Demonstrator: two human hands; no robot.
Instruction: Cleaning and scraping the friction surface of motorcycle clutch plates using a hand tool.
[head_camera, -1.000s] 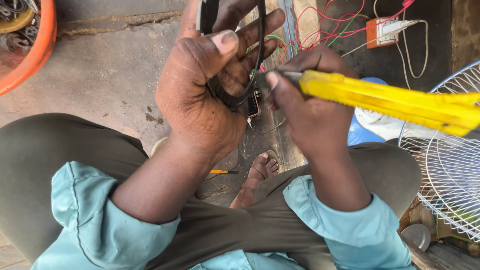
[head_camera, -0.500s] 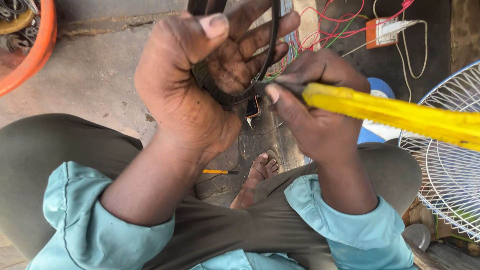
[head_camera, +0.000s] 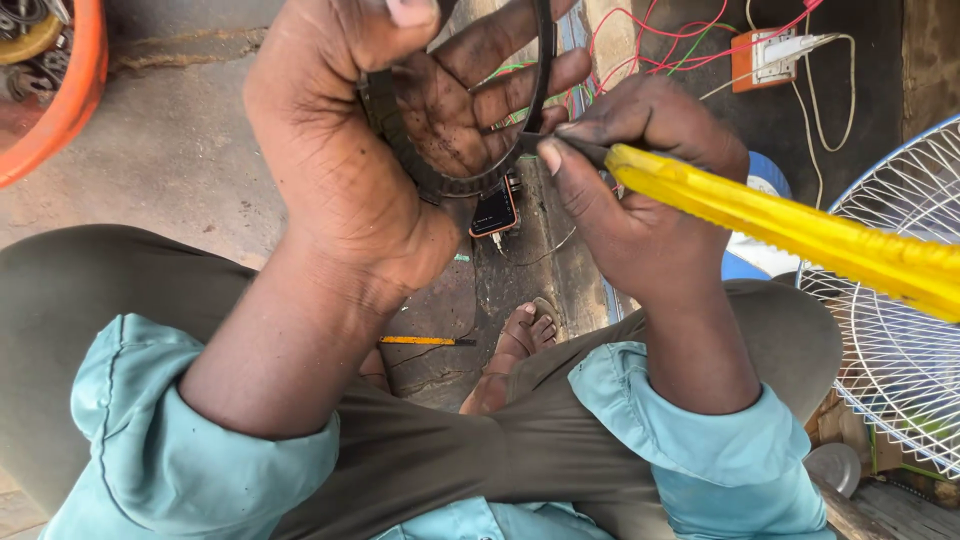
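Now black belt (head_camera: 450, 185) looped across left hand (head_camera: 350, 150) palm.

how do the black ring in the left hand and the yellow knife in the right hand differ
The black ring is a curved, dark, ribbed band; the yellow knife is straight, long and bright. The ring loops round the fingers of the left hand, partly hidden by the palm; the knife sticks out sideways from the right hand, mostly in plain view. The ring runs off the top of the picture, the knife off the right edge. Both are gripped, and they meet where the knife's tip touches the ring.
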